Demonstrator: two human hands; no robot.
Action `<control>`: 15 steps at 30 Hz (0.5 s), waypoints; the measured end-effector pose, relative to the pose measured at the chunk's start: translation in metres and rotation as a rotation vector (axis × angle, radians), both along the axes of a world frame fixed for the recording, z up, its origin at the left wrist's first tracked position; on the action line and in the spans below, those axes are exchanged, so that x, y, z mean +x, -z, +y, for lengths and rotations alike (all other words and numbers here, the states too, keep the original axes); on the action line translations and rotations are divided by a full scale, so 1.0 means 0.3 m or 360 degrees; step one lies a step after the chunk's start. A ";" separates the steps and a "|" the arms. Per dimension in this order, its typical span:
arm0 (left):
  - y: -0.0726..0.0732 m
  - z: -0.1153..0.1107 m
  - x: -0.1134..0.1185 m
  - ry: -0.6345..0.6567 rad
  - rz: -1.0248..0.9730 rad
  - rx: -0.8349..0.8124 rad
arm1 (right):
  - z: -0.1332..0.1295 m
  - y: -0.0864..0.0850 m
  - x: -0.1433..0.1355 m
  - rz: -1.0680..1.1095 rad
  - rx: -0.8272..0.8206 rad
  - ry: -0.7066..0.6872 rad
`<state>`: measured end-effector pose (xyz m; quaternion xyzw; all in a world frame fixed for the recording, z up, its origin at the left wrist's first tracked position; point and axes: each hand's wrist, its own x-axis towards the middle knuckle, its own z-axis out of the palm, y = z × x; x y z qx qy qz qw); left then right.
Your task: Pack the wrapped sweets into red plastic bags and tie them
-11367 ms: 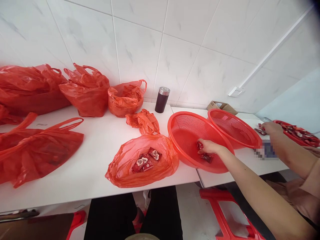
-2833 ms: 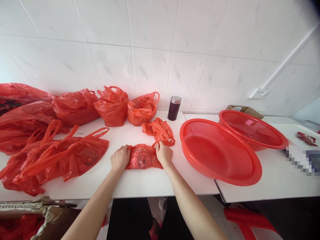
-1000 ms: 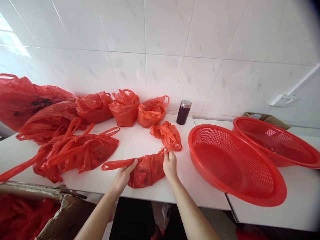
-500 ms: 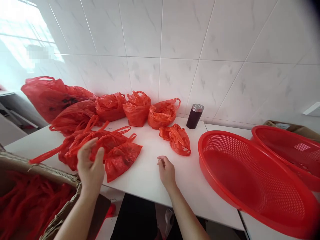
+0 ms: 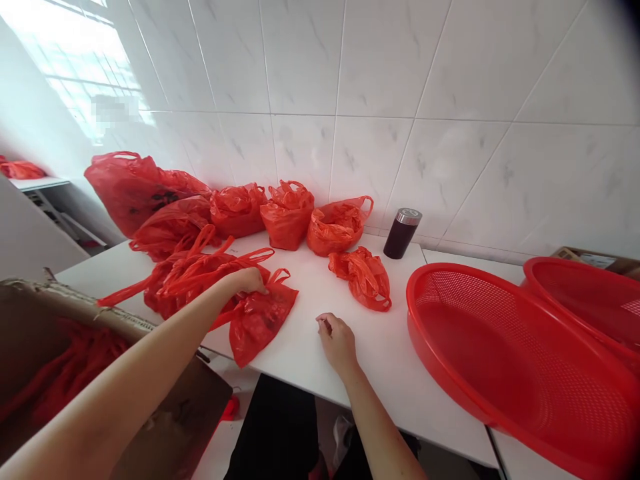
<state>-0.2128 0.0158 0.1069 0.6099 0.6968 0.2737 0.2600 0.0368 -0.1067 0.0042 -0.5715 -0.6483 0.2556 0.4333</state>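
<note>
against tiled wall [image 5: 375, 80], white table [image 5: 300, 340], red bags [image 5: 287, 225], dark tumbler [image 5: 401, 237]

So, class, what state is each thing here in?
Nearest bag: slumped, holding contents
Left grip: at nearest bag, closure hidden
Right grip: loosely curled, nothing visible inside
Crumpled bag: bunched up
Tumbler: upright, lid on
Bag left of tumbler: upright, open
Near basket: upright, open
Left carton: open, red plastic inside

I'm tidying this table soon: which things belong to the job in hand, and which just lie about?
Likely the job:
Small red translucent plastic bag at the left hand
Other red plastic bags
Open brown cardboard box
Round red perforated plastic baskets

Probably lying about:
Dark cylindrical tumbler, silver lid
</note>
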 end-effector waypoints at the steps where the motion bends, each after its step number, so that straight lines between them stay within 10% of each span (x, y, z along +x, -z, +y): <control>1: 0.006 -0.005 -0.009 0.0043 0.0068 -0.0114 | -0.001 -0.001 0.000 -0.0006 0.0000 -0.0004; 6: 0.002 -0.071 -0.073 0.0235 0.0426 -0.0393 | -0.004 -0.011 -0.002 -0.0020 0.0008 -0.0016; 15: -0.088 -0.076 -0.180 0.0103 0.0665 0.0305 | 0.000 0.003 -0.001 -0.0032 0.0017 0.0001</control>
